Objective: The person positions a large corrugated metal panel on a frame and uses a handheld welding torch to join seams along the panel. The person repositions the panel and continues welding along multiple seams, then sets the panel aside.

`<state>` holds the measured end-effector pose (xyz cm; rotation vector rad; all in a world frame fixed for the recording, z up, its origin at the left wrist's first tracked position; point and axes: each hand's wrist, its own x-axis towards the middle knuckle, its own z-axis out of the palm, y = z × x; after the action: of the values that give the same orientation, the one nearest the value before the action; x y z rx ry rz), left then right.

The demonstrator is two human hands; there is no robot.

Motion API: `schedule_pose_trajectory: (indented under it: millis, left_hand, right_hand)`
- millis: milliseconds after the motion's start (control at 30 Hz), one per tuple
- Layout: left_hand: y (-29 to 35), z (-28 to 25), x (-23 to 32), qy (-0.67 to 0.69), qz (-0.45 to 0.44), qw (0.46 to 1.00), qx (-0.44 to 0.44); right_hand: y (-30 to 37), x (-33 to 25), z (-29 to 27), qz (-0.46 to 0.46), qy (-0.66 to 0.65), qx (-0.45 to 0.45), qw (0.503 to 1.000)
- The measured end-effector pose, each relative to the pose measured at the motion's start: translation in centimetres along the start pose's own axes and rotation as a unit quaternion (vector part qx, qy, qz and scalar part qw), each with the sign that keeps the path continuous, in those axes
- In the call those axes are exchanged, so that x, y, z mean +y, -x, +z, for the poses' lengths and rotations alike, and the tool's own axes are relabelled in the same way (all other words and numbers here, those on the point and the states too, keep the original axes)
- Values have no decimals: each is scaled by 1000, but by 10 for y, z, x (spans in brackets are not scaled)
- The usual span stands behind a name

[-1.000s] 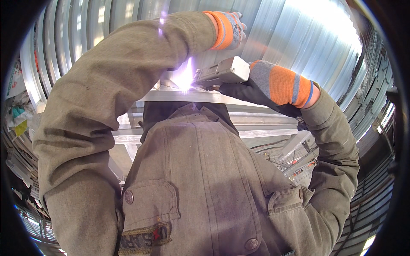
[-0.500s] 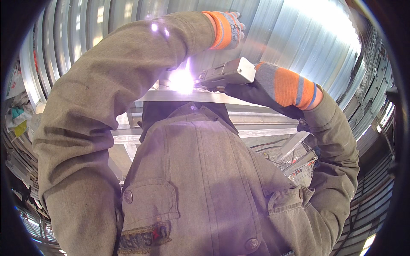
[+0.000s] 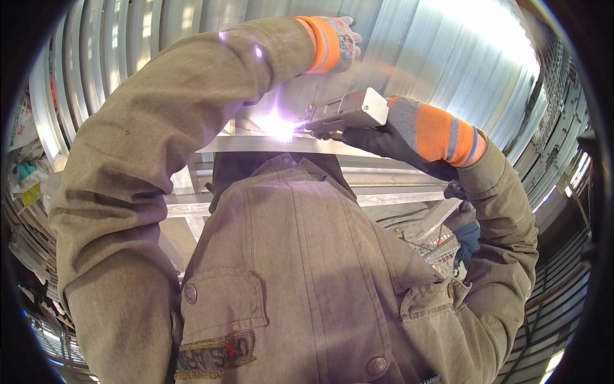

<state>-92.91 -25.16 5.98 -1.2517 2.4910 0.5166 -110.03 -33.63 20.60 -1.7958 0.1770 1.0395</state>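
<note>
My right hand point(image 3: 425, 131), in a grey and orange knit glove with a dark palm, is closed around a welding gun point(image 3: 352, 110) with a boxy silver-grey head. Its nozzle points left at a glaring white-violet weld spot point(image 3: 279, 127), just above a pale metal bar point(image 3: 307, 144). Glare hides the joint itself. Beyond the glow, my left hand point(image 3: 336, 45) wears a matching glove and rests on the ribbed metal sheets point(image 3: 396, 54). Its fingers look slightly bent and apart, with nothing seen in them.
Metal rails point(image 3: 396, 193) cross in front of my jacket. At the far left lie a green-yellow scrap point(image 3: 29, 192) and other clutter. Wire racks point(image 3: 441, 253) show low on the right, beside dark blue cloth point(image 3: 468, 240). More ribbed metal curves along the right rim.
The welding gun and weld glow have shifted slightly right with my right hand. My left hand has slid a little left. Dark blue cloth has come into view beside my right forearm.
</note>
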Motion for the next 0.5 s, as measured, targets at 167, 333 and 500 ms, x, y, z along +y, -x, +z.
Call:
schedule_pose_trajectory:
  millis: [167,333,500]
  left_hand:
    - [-5,10,0,-6,-3,1000,19]
    - [-6,12,-1,-9,0,999,31]
    - [-11,4,-1,12,-5,999,-45]
  right_hand:
    - [7,1,-1,-6,-3,3,1000]
    - [9,2,3,-55,-10,41,998]
    - [17,1,-2,51,-8,-15,999]
